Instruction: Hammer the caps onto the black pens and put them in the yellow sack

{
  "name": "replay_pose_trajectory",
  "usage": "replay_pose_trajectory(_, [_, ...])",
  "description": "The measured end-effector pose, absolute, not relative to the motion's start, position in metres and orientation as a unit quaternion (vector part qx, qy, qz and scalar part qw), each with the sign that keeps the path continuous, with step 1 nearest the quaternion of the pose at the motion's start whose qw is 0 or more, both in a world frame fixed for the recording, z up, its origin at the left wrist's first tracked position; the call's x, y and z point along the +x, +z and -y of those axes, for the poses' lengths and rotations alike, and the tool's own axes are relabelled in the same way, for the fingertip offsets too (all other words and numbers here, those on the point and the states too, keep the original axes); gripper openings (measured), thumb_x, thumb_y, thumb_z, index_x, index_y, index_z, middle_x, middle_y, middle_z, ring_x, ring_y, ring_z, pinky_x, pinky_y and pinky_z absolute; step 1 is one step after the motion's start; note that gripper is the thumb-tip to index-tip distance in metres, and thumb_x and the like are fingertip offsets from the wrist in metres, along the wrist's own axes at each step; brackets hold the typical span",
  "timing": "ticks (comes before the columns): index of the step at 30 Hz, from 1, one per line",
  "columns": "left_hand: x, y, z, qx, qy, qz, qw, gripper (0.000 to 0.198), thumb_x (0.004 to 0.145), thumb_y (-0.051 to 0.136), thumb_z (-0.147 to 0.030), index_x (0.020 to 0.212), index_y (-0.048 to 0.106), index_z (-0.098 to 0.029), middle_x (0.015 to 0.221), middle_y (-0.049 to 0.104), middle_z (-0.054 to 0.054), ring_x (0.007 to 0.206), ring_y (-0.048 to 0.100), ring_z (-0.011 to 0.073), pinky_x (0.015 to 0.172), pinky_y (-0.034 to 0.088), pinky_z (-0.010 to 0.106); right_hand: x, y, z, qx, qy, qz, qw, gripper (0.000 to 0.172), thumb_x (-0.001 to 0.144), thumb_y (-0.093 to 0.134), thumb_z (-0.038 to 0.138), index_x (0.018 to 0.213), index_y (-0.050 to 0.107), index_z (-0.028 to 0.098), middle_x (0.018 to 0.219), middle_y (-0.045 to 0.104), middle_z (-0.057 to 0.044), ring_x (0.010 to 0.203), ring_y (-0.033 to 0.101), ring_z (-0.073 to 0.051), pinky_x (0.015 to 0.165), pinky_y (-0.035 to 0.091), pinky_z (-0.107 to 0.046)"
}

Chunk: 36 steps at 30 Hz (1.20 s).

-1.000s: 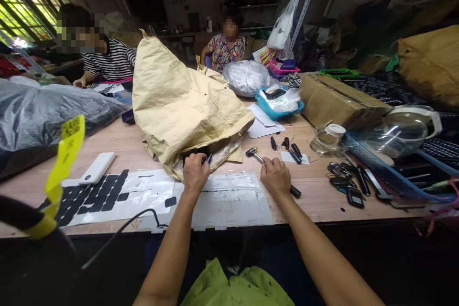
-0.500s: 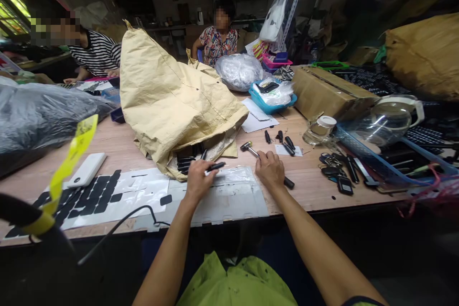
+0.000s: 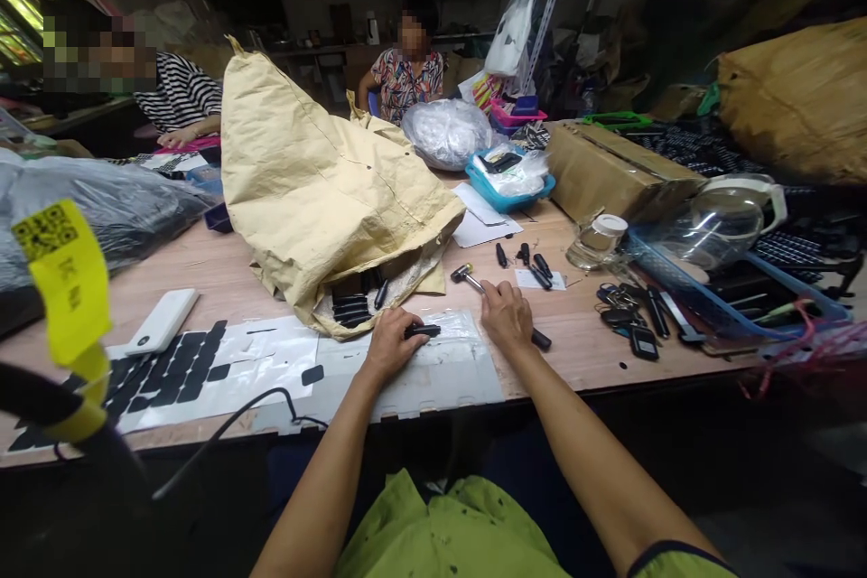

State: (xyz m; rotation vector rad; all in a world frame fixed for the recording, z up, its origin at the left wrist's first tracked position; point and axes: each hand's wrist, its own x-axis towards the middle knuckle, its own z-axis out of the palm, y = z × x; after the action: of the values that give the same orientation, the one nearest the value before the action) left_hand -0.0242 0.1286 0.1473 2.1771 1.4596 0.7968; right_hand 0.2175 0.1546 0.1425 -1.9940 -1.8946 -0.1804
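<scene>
My left hand [image 3: 393, 345] is closed on a slim black cylindrical piece [image 3: 425, 330], held low over a clear plastic sheet [image 3: 453, 370] at the table's front. In my right hand [image 3: 507, 316] is a small hammer [image 3: 467, 275], its metal head pointing away to the left and its black handle end showing beyond the palm. Just behind my left hand lies a large tan paper sack [image 3: 325, 190] on its side. Several similar black pieces [image 3: 350, 307] show in its mouth. More black pieces [image 3: 542, 271] rest on the table beyond my right hand.
A white power bank [image 3: 163, 321] and black stickers on white sheets [image 3: 264, 357] lie left. To the right are a glass jar [image 3: 600, 239], keys [image 3: 619, 307], a blue basket [image 3: 731, 307] and a cardboard box [image 3: 616, 163]. Two people [image 3: 410, 72] sit across the table.
My left hand has moved right and nearer to me with the black piece, away from the sack's mouth. My right hand stays around the hammer.
</scene>
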Motion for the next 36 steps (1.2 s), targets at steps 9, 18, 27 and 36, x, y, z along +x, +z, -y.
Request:
replay_pose_trajectory(9, [-0.024,0.141,-0.133,0.776,0.288,-0.518,0.214,0.017,0.079,0.079,-0.027,0.096,0.077,-0.024,0.088,0.069,0.004,0.092,0.060,0.0234,0.089,0.044,0.038,0.214,0.159,-0.109,-0.587,0.066,0.699,0.403,0.040,0.098,0.038,0.026,0.128,0.065,0.025,0.105,0.069,-0.008,0.098,0.064,-0.022,0.083,0.054,-0.034])
replay_pose_trajectory(18, [-0.021,0.143,-0.134,0.772,0.291,-0.522,0.218,0.010,0.079,0.078,-0.026,0.089,0.078,-0.025,0.082,0.067,0.002,0.088,0.059,0.0211,0.087,0.044,0.037,0.184,0.155,-0.056,-0.525,0.130,0.753,0.374,0.041,0.100,0.037,0.026,0.131,0.064,0.026,0.101,0.070,-0.007,0.096,0.067,-0.018,0.087,0.057,-0.031])
replay_pose_trajectory(27, [-0.017,0.147,-0.132,0.764,0.298,-0.523,0.235,0.009,0.079,0.075,-0.021,0.088,0.078,-0.023,0.080,0.065,0.002,0.086,0.058,0.0197,0.083,0.044,0.034,0.185,0.147,-0.054,-0.545,0.088,0.762,0.337,0.042,0.099,0.039,0.021,0.132,0.064,0.027,0.097,0.069,-0.006,0.091,0.067,-0.018,0.082,0.057,-0.029])
replay_pose_trajectory(36, [-0.017,0.144,-0.132,0.765,0.296,-0.521,0.236,0.008,0.080,0.075,-0.021,0.087,0.078,-0.022,0.083,0.066,0.003,0.089,0.058,0.0212,0.085,0.044,0.036,0.195,0.144,-0.054,-0.553,0.066,0.757,0.343,0.039,0.099,0.039,0.023,0.127,0.066,0.026,0.093,0.068,-0.005,0.087,0.067,-0.017,0.080,0.055,-0.027])
